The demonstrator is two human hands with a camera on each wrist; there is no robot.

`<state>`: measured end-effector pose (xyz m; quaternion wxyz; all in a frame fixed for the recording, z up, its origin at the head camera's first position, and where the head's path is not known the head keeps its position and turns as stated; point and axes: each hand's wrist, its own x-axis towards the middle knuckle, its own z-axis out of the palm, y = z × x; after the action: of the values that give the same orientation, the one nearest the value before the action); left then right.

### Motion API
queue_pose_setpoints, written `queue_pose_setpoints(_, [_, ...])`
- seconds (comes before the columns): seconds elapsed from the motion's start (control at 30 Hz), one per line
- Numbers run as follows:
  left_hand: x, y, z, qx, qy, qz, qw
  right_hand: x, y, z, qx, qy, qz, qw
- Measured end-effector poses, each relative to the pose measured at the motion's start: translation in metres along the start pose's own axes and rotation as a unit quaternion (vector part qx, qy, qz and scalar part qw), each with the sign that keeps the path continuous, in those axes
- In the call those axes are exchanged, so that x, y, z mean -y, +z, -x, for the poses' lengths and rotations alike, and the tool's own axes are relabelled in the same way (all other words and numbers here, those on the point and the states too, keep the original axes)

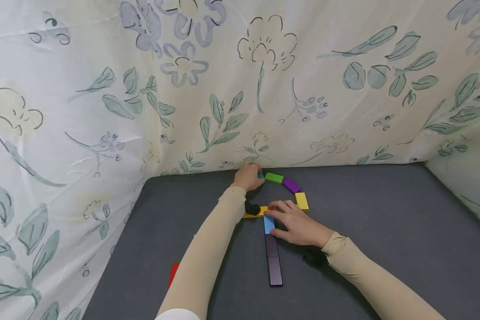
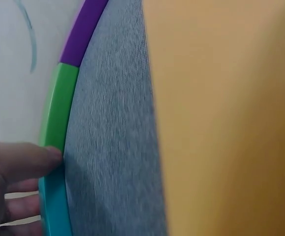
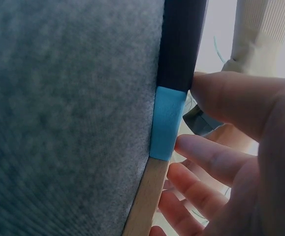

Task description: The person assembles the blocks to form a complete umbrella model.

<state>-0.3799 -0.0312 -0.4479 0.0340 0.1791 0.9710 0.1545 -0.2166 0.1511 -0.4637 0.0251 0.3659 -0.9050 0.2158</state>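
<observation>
At the far edge of the mat, my left hand [image 1: 247, 177] pinches a teal block [image 2: 54, 206]. Its thumb [image 2: 31, 160] lies over the near side where teal meets a green block [image 1: 274, 178], with the other fingers behind. My right hand [image 1: 298, 222] rests over a light blue block [image 1: 269, 225], fingers loosely bent. In the right wrist view, its thumb [image 3: 231, 98] touches where that block meets a dark block [image 3: 179, 44], and the index fingertip is at the other end. A yellow crosspiece [image 1: 253, 215] passes under the right fingertips.
A purple block [image 1: 291, 185] and a yellow block [image 1: 302, 202] continue the curve. Two dark purple blocks [image 1: 274, 260] run toward me on the grey mat [image 1: 368, 204]. A red block [image 1: 173, 271] lies partly behind the left forearm. A flowered cloth [image 1: 208, 89] hangs behind.
</observation>
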Motion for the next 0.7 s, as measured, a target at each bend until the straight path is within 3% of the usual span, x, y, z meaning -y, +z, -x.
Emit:
queue_pose_setpoints(0.4, [0.015,-0.009,0.011,0.021,-0.02,0.018,0.9994,-0.002,0.003,-0.001,-0.015,-0.007,0.004,0.9999])
queue_pose_setpoints(0.7, [0.026,-0.012,0.016,0.03,-0.021,0.042,0.9984,0.0,0.002,-0.003,0.005,0.013,-0.003,0.9999])
